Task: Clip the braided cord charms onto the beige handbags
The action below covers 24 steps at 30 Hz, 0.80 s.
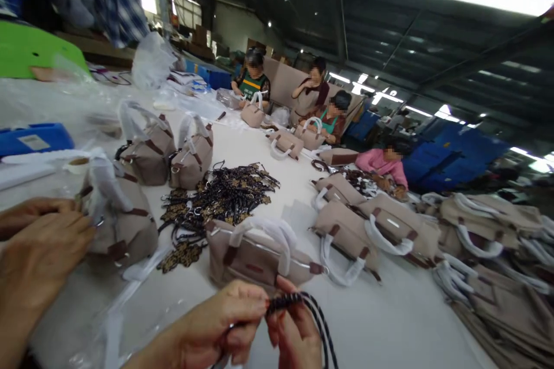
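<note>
At the bottom centre, a black braided cord (288, 301) with light flecks is pinched between both my hands. My left hand (231, 314) closes on its thicker, wrapped part from the left. My right hand (296, 328) grips it from the right, and two thin strands loop over and hang down past that hand. Just beyond my fingers a beige handbag (253, 259) with white-wrapped handles stands on the white table (381, 317). Behind that bag is a heap of black cords with brown patterned charms (229, 190).
At the left, a co-worker's hands (47, 242) touch another beige bag (123, 219). Two more bags (193, 155) stand behind it. Several bags (346, 225) lie along the right, beside a stack (511, 305). Several people (255, 83) sit or stand along the far side.
</note>
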Each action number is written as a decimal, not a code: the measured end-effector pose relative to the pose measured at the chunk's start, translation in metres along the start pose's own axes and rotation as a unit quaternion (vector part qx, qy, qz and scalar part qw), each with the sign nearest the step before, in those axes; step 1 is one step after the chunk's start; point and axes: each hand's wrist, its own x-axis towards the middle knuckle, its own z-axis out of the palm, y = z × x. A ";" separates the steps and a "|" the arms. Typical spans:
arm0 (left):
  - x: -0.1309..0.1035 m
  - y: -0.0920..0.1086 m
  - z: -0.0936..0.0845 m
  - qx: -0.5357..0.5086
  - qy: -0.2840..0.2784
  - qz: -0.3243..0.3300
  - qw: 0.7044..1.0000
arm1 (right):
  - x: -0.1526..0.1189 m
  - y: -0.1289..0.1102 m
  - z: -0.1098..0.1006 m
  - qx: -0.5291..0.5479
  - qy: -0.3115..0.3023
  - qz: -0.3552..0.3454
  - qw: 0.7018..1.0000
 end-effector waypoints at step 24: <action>-0.017 -0.067 0.026 0.067 0.199 -0.016 0.978 | -0.024 -0.007 -0.047 0.291 0.192 0.193 0.917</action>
